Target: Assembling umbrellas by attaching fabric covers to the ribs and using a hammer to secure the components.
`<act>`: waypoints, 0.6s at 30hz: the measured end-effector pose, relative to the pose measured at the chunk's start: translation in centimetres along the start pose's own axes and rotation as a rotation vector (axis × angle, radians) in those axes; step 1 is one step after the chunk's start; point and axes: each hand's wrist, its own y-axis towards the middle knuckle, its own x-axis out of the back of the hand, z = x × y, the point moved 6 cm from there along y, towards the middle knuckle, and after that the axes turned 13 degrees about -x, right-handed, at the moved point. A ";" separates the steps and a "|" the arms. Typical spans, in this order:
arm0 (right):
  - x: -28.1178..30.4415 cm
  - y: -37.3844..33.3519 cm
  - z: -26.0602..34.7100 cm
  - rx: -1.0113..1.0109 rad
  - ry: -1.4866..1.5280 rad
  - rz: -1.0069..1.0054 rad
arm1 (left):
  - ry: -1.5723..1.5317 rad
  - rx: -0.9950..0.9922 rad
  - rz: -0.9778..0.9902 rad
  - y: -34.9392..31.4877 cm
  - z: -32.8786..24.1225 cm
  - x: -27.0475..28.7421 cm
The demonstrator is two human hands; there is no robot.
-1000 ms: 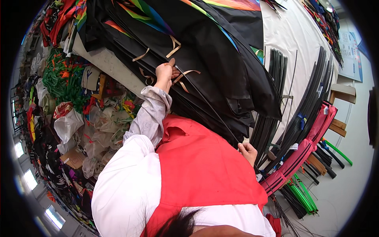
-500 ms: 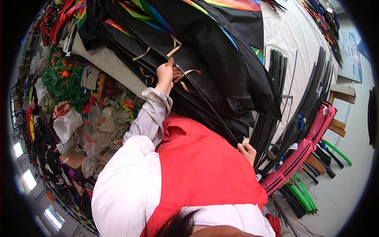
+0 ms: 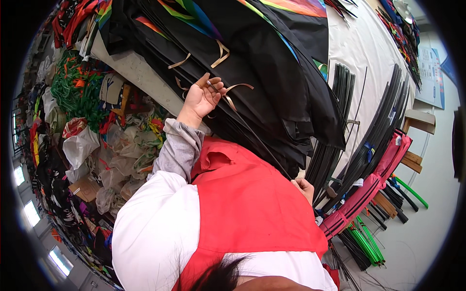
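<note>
A thin black rod (image 3: 259, 140) with a pale tip slants over black fabric (image 3: 257, 63), from upper left to lower right. My left hand (image 3: 203, 99) is turned palm up at its upper end. The pale tip lies between the thumb and the curled fingers. A brownish covering shows on the thumb. At the rod's lower end, my right hand (image 3: 304, 188) is closed around it, its fingertips partly hidden. Beige ribbon ties (image 3: 221, 54) lie on the fabric around my left hand. Rainbow-coloured strips edge the fabric farther up.
Bundles of black rods (image 3: 383, 116) lie on a white cloth (image 3: 357, 46) at the right, beside a long pink bag (image 3: 361, 194). Green rods (image 3: 366, 242) stand beyond it. At left are piled plastic bags (image 3: 80, 148), green tangled cords (image 3: 73, 89) and a cardboard box (image 3: 86, 190).
My left hand has shifted slightly left and down and turned its palm up, and the rod's tip has moved left with it. The right hand stays at the rod's lower end.
</note>
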 end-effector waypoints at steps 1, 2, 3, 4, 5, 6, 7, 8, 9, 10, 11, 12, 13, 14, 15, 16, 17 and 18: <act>-0.1 -0.1 0.0 -0.004 -0.003 0.014 | -0.092 0.019 0.057 -0.5 -0.2 -0.7; -0.2 -0.2 0.0 -0.008 -0.006 0.027 | -0.184 0.037 0.115 -1.0 -0.4 -1.2; -0.2 -0.3 -0.1 -0.005 -0.011 0.029 | -0.188 0.033 0.113 -1.3 -0.7 -1.3; -0.2 -0.4 -0.3 0.012 -0.011 0.049 | -0.209 0.046 0.132 -1.7 -0.9 -1.5; -0.2 -0.5 -0.6 0.029 -0.011 0.068 | -0.230 0.059 0.151 -2.1 -1.1 -1.7; -0.2 -0.5 -0.9 0.045 -0.011 0.088 | -0.251 0.072 0.169 -2.5 -1.2 -1.9; -0.2 -0.6 -1.3 0.062 -0.012 0.108 | -0.272 0.085 0.188 -2.8 -1.3 -1.9; -0.1 -0.8 -2.0 0.062 -0.017 0.111 | -0.276 0.081 0.184 -3.1 -1.4 -1.6; -0.1 -1.0 -2.9 0.066 -0.017 0.131 | -0.292 0.090 0.205 -3.4 -1.4 -1.5; -0.2 -1.3 -3.7 0.071 -0.012 0.147 | -0.307 0.104 0.229 -3.5 -1.2 -1.5; -0.3 -1.5 -4.4 0.076 -0.007 0.163 | -0.321 0.117 0.253 -3.6 -1.1 -1.5; -0.2 -1.5 -5.0 0.080 -0.003 0.179 | -0.336 0.131 0.277 -3.8 -1.0 -1.5; -0.2 -1.3 -4.8 0.077 -0.004 0.179 | -0.337 0.132 0.274 -3.9 -1.0 -1.4; -0.2 -1.2 -4.5 0.086 -0.011 0.164 | -0.332 0.121 0.270 -4.0 -1.0 -1.3; -0.3 -1.2 -4.4 0.094 -0.019 0.149 | -0.326 0.111 0.266 -4.2 -1.1 -1.3; -0.4 -1.3 -4.2 0.103 -0.025 0.133 | -0.321 0.102 0.262 -4.3 -1.2 -1.2; -0.7 -1.4 -4.2 0.110 -0.031 0.116 | -0.315 0.094 0.259 -4.2 -1.1 -1.1; -0.9 -1.4 -3.5 0.121 -0.038 0.101 | -0.315 0.095 0.258 -4.2 -1.1 -1.0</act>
